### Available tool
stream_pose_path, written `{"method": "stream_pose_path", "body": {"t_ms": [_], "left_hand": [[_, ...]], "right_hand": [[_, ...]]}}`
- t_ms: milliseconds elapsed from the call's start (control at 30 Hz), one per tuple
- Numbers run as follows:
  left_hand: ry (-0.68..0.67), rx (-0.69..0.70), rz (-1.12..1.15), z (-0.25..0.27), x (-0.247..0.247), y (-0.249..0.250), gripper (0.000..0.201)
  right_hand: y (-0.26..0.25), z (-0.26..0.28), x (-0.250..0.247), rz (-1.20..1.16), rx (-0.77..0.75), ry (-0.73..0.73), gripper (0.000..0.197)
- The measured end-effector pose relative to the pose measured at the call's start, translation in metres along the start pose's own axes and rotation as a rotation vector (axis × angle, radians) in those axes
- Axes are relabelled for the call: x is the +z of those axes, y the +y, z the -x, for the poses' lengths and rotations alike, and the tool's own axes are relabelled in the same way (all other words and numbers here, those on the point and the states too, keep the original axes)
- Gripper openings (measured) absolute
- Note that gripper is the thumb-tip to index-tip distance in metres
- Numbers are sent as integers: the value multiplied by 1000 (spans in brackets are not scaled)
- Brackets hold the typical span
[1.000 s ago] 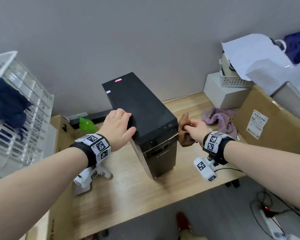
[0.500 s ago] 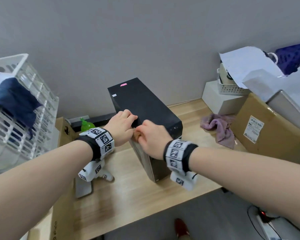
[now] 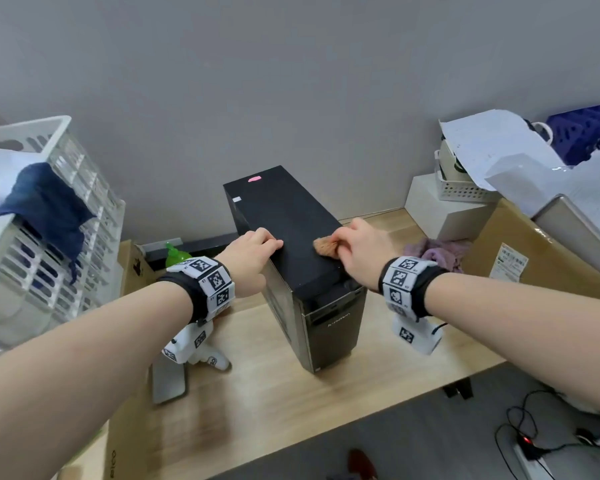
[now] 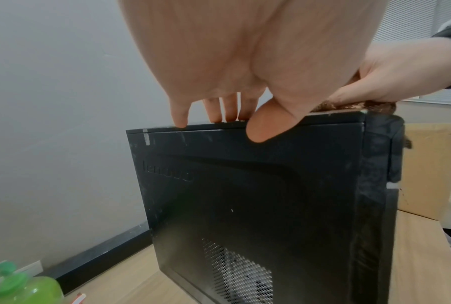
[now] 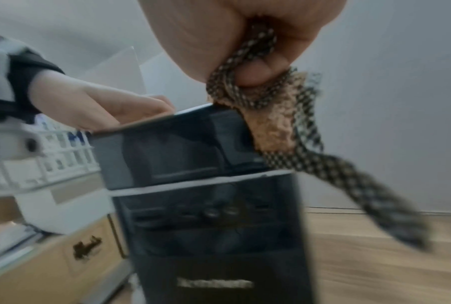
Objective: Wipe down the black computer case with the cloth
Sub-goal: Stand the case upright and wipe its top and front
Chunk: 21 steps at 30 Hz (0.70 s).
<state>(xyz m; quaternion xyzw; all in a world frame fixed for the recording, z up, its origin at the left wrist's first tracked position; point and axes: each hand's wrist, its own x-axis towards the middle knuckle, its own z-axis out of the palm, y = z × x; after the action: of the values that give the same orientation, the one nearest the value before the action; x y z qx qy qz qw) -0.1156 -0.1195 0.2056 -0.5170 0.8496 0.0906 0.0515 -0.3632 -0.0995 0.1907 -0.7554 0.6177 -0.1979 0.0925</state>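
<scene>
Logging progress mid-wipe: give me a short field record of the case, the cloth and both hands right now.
case: black upright computer case, standing on the light wooden table
cloth: bunched brown wiping cloth, on the case's top panel near its right edge
right hand: right hand grips the cloth, fingers curled round it
left hand: left hand rests on the top's left edge, fingers straight, thumb on the side panel
spare cloth: crumpled purple cloth lying on the table to the right
</scene>
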Motion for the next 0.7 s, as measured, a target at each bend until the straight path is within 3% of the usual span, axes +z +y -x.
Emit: {"method": "stream_pose_path", "body": {"t_ms": [200, 333, 533, 700], "left_hand": [[-42, -2, -40, -9, -13, -2, 74], [-62, -16, -57, -7, -16, 0, 74], [-47, -9, -73, -1, -5, 0, 78], [-21, -5, -73, -6, -2, 1, 70]], "right_hand": [[-61, 20, 24, -84, -270, -171, 25], [-49, 12, 17, -33, -324, -217, 27], [22, -17, -14, 54, -21, -125, 24], [81, -25, -29, -206, 462, -86, 15]]}}
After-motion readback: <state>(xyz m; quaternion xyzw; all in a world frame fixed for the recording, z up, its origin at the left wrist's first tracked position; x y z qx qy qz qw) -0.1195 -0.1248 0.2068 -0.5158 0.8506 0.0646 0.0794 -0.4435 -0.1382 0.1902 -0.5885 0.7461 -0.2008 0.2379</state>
